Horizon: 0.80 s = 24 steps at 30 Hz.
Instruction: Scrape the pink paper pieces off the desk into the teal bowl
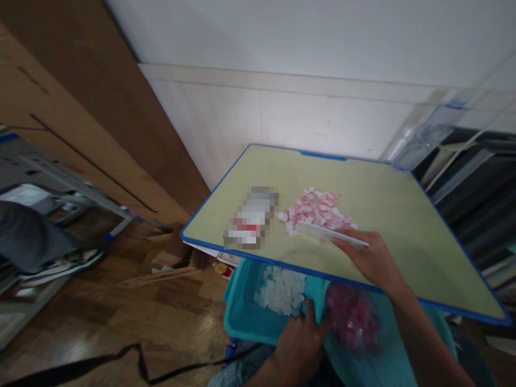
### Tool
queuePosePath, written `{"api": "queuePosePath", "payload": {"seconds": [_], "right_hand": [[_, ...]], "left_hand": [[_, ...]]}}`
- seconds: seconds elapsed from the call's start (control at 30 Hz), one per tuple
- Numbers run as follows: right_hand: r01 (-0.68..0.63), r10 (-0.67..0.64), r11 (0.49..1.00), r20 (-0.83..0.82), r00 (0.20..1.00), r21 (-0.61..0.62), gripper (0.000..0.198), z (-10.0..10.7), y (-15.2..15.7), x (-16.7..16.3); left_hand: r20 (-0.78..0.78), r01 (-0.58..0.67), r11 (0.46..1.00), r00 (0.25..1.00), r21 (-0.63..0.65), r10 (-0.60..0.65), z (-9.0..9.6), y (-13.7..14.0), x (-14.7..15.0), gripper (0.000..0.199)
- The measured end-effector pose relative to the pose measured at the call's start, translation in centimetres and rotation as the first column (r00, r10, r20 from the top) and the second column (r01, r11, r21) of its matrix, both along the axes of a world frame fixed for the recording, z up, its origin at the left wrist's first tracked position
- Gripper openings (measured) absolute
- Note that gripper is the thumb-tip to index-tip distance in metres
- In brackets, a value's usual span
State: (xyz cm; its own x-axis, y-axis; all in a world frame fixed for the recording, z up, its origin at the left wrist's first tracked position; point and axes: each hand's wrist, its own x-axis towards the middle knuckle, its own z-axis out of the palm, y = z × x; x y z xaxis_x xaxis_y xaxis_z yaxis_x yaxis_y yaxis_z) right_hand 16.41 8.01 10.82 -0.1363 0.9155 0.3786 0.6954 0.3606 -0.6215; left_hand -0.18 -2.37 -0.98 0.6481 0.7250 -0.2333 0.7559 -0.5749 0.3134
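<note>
My right hand point(368, 258) is closed around a flat white strip point(322, 232), held low over the board; I cannot make out its exact kind. The strip's edge lies along the near side of a pile of small pink and white pieces point(318, 209). Below the board's front edge, my left hand point(300, 341) grips the right wall of a teal container point(253, 330), index finger inside and thumb outside. Inside that container are many small white pieces point(282, 290). Beside my left hand lies a clear plastic bag of red-pink things point(355, 317), slightly blurred.
The pale yellow board point(387, 199) has a blue rim and stands against a white wall point(302, 107). A pixelated phone-like object point(252, 217) lies on its left part. Cardboard point(100, 123) leans at left; dark folders stand at right. A black strap point(80, 370) crosses below.
</note>
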Motion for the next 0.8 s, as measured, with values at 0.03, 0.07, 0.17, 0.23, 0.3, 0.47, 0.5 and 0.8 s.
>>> {"api": "queuePosePath", "payload": {"seconds": [0.03,0.07,0.17,0.23,0.3,0.47,0.5,0.8], "right_hand": [[-0.006,0.006,1.0,0.015,1.0,-0.006,0.026,-0.1,0.3,-0.2],[-0.008,0.009,1.0,0.029,1.0,-0.011,0.026,-0.1,0.5,-0.3],[-0.009,0.01,1.0,0.039,0.999,-0.03,0.026,0.4,0.4,-0.3],[-0.005,0.006,0.996,0.013,1.0,-0.093,0.025,0.9,-0.3,-0.3],[-0.012,0.007,0.979,-0.024,1.0,-0.202,0.024,1.3,-1.2,-0.5],[-0.049,0.022,0.927,-0.074,0.997,-0.373,0.025,1.3,-2.9,-1.5],[-0.054,0.024,0.917,-0.081,0.996,-0.395,0.024,1.2,-3.0,-1.7],[0.007,-0.071,0.87,-0.111,0.991,-0.493,0.023,0.2,-2.4,-1.7]], "left_hand": [[0.003,0.008,1.0,1.0,-0.005,-0.007,0.0,0.0,0.0,0.048],[0.004,0.015,1.0,1.0,-0.008,-0.015,0.0,0.0,-0.1,0.049],[0.001,0.035,0.999,0.999,-0.009,-0.035,-0.1,0.0,-0.2,0.047],[-0.006,0.047,0.999,0.999,-0.01,-0.047,-0.3,0.0,-0.1,0.048],[-0.013,0.05,0.999,0.999,-0.011,-0.05,-0.5,-0.1,-0.1,0.047],[-0.016,0.044,0.999,0.999,0.012,-0.044,-0.9,-0.4,0.1,0.04],[-0.018,0.05,0.999,0.999,0.019,-0.05,-1.0,-0.4,0.1,0.041],[-0.055,0.077,0.997,0.996,0.008,-0.076,-0.5,0.1,0.0,0.044]]}}
